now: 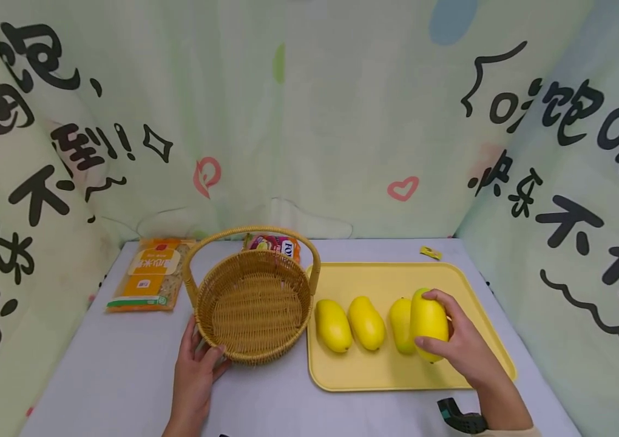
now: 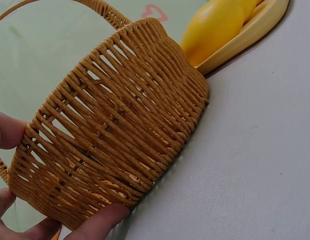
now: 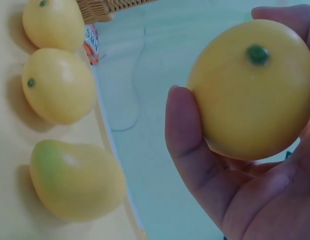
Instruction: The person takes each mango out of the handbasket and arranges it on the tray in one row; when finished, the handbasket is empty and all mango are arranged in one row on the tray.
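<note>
My right hand grips a yellow mango, thumb on one side and fingers on the other. In the right wrist view, the held mango shows a green stem spot. Three more mangoes lie on the yellow tray: one at the left, one beside it, and one partly behind the held mango. My left hand holds the near left side of a brown woven basket. Its fingers press the basket's wall in the left wrist view. Nothing lies inside the basket.
A grain bag with an orange label lies left of the basket. Behind the basket is a purple and red packet, partly hidden. A small yellow wrapper lies beyond the tray. Printed curtains surround the white table.
</note>
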The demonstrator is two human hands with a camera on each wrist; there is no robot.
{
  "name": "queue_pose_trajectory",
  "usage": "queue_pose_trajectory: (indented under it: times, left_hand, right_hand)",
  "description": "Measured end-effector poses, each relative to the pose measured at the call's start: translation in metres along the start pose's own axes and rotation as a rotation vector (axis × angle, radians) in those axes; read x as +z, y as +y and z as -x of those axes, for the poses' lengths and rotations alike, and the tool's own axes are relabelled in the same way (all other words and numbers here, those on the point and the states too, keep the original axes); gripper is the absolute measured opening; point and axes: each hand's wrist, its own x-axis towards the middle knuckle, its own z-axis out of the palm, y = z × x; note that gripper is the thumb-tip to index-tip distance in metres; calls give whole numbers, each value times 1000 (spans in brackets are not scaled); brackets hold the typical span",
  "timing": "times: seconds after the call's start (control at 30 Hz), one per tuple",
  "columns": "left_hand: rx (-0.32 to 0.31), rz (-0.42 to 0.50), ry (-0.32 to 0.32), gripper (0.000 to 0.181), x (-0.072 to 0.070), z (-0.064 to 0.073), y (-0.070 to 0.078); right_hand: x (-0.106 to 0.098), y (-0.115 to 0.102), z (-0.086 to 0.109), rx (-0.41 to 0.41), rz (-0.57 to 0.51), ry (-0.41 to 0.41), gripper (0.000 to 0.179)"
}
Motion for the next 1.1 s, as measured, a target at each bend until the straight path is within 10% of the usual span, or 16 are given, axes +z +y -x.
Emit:
queue_pose_trajectory:
  times: [0.6, 1.1]
  left_hand:
    - [-12, 2, -5, 99, 0, 1, 1]
    - [4, 1, 10, 97, 1, -1, -2]
  right_hand:
    - [-26, 28, 12, 68, 339, 114, 78]
    - [-31, 61, -26, 114, 656, 19, 79]
